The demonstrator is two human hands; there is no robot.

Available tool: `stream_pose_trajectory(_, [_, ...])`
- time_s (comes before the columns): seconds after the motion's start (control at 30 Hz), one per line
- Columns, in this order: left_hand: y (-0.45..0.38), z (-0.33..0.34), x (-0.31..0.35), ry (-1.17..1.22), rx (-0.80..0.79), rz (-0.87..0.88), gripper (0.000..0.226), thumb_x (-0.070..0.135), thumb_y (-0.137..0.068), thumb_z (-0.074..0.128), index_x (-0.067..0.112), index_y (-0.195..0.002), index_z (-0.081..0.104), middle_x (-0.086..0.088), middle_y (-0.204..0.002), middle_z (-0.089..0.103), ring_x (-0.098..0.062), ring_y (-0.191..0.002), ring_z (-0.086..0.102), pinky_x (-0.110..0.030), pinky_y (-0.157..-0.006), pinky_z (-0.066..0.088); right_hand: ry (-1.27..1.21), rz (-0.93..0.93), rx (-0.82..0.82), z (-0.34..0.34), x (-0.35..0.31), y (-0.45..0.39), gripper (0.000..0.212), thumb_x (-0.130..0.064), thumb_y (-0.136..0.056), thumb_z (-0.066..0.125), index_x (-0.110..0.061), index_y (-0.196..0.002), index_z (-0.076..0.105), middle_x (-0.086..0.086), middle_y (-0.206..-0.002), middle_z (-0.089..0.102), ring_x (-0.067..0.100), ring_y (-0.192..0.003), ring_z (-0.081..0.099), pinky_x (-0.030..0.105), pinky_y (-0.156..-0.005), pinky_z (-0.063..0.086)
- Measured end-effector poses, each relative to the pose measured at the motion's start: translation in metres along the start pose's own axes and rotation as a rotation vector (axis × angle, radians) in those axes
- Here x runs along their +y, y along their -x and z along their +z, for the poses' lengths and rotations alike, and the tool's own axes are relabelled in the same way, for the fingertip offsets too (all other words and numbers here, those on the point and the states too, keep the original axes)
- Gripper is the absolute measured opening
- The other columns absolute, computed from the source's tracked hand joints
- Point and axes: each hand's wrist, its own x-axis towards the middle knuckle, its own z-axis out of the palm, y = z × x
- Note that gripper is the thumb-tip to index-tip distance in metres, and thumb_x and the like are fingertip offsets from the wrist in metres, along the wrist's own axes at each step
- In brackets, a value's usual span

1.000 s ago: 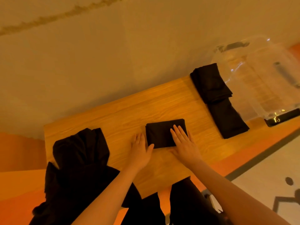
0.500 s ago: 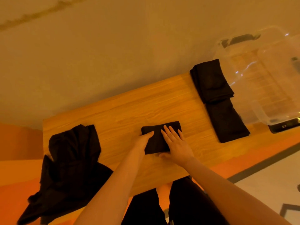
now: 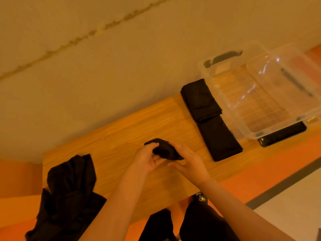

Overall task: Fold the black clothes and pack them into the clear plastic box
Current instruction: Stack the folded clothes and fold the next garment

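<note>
At centre frame both hands hold one small folded black garment (image 3: 164,151) just above or on the wooden table (image 3: 121,136). The left hand (image 3: 145,158) pinches its left end, thumb on top and fingers curled beneath. The right hand (image 3: 189,162) wraps its right side, thumb under the near edge; the grip of each hand is closed on the cloth.

Two folded black pieces (image 3: 211,119) lie end to end at right of centre, just beside the clear plastic box (image 3: 257,94) at upper right. The box shows no clothes inside. A loose heap of unfolded black clothes (image 3: 69,193) sits at lower left, hanging over the table edge. A dark flat object (image 3: 282,134) lies under the box's near corner; its nature cannot be determined.

Assessment: the step in hand appears to be lifting the finished bundle for transfer. Recommended practice: keep both ends pinched so the folds do not spring open, carry it level, and set it flat beside the folded pieces or into the box.
</note>
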Motion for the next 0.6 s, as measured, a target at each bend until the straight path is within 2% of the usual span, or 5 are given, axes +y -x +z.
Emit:
stream_pose_trajectory(0.13, [0.021,0.016,0.013,-0.069,-0.097,0.036,0.025,0.014,-0.093,0.054,0.003,-0.115,0.052,-0.019,-0.093,0.064,-0.025,-0.072,0.067,-0.031,-0.052,0.057,-0.286,0.138,0.111,-0.037,-0.020,-0.013,0.033,-0.005,-0.085,0.062,-0.021,-0.114,0.060,-0.019,-0.098,0.061,-0.015,-0.090,0.057,0.008,-0.079,0.046])
stream_pose_trajectory(0.23, [0.021,0.017,0.016,-0.445,-0.025,0.361,0.028,0.030,-0.085,0.063,0.013,-0.106,0.053,-0.013,-0.106,0.064,-0.017,-0.080,0.067,-0.031,-0.070,0.057,-0.540,0.268,0.166,-0.067,-0.027,-0.017,0.024,-0.005,-0.090,0.055,-0.020,-0.106,0.063,-0.008,-0.097,0.066,-0.002,-0.093,0.063,0.018,-0.082,0.050])
stream_pose_trajectory(0.3, [0.017,0.013,0.018,-0.695,-0.037,0.611,0.068,0.040,-0.069,0.075,0.021,-0.126,0.044,0.000,-0.135,0.047,-0.013,-0.116,0.049,-0.032,-0.094,0.045,-0.649,0.318,0.122,-0.083,-0.024,-0.015,0.022,-0.007,-0.092,0.051,-0.023,-0.102,0.063,-0.003,-0.098,0.068,0.009,-0.097,0.064,0.025,-0.083,0.052])
stream_pose_trajectory(0.4, [0.013,0.023,0.017,-0.758,-0.363,0.525,0.111,0.057,-0.048,0.079,0.032,-0.141,0.025,0.014,-0.141,0.032,-0.005,-0.129,0.028,-0.026,-0.097,0.033,-0.751,0.369,0.016,-0.097,-0.016,-0.012,0.020,-0.008,-0.092,0.050,-0.015,-0.105,0.064,0.004,-0.101,0.069,0.018,-0.100,0.065,0.031,-0.085,0.053])
stream_pose_trajectory(0.6, [0.013,0.059,0.013,-0.915,-0.536,0.572,0.033,0.020,-0.082,0.068,0.033,-0.111,0.057,0.005,-0.107,0.062,-0.007,-0.093,0.062,-0.017,-0.071,0.051,-0.818,0.478,0.110,-0.108,-0.002,-0.009,0.017,-0.013,-0.092,0.052,-0.009,-0.099,0.067,0.011,-0.096,0.069,0.026,-0.094,0.066,0.038,-0.082,0.053])
